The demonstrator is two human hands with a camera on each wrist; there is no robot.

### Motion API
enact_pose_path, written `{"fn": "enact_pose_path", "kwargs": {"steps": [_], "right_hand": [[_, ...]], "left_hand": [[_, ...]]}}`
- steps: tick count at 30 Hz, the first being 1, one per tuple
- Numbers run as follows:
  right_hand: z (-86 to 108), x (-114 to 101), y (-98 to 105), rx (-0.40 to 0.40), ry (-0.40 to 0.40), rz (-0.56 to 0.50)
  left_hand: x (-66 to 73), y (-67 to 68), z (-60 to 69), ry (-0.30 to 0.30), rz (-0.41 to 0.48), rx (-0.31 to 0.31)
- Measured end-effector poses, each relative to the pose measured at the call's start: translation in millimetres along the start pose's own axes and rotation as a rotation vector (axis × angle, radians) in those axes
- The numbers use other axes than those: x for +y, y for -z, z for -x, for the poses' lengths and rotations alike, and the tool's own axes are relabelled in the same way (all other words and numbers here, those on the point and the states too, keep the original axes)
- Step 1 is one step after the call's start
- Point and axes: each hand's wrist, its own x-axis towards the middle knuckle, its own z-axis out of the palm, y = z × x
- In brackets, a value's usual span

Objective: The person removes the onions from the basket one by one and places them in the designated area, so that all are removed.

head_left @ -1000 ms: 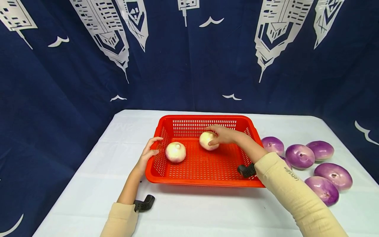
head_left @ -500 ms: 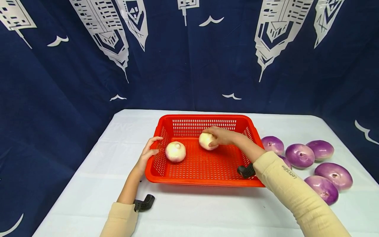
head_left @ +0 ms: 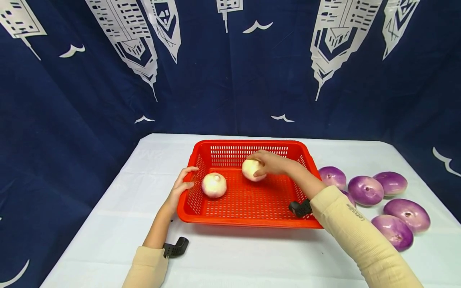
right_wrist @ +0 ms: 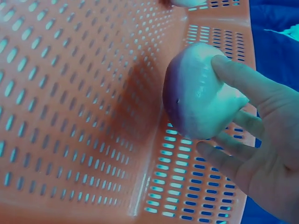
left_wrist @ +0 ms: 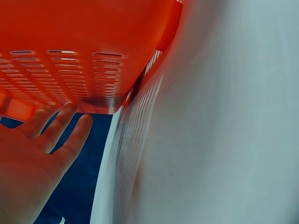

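Note:
In the head view my right hand holds a round white turnip inside the red plastic basket. The right wrist view shows the thumb on one side of this turnip and fingers on the other; its purple end faces the basket's perforated floor. Whether it touches the floor cannot be told. At the basket's left rim my left hand grips with thumb and a finger over the edge. Other fingers reach the outer wall in the left wrist view. A second turnip sits in the basket's left part.
Several purple-topped turnips lie on the white tablecloth to the right of the basket, some near the right forearm. A dark blue printed curtain hangs behind the table.
My right hand dips slightly with the turnip and rises again by a small amount. The left hand, the basket and the other turnips keep their places.

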Motion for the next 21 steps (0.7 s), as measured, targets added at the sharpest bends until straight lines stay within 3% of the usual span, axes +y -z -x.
{"fn": "enact_pose_path", "kwargs": {"steps": [8, 21], "right_hand": [[4.3, -4.2, 6.6, 0.033, -0.043, -0.040], [20.5, -24.6, 22.6, 0.094, -0.025, -0.041]], "left_hand": [[-0.2, -0.1, 0.1, -0.003, -0.007, 0.000], [0.5, -1.0, 0.9, -0.006, -0.001, 0.002]]}}
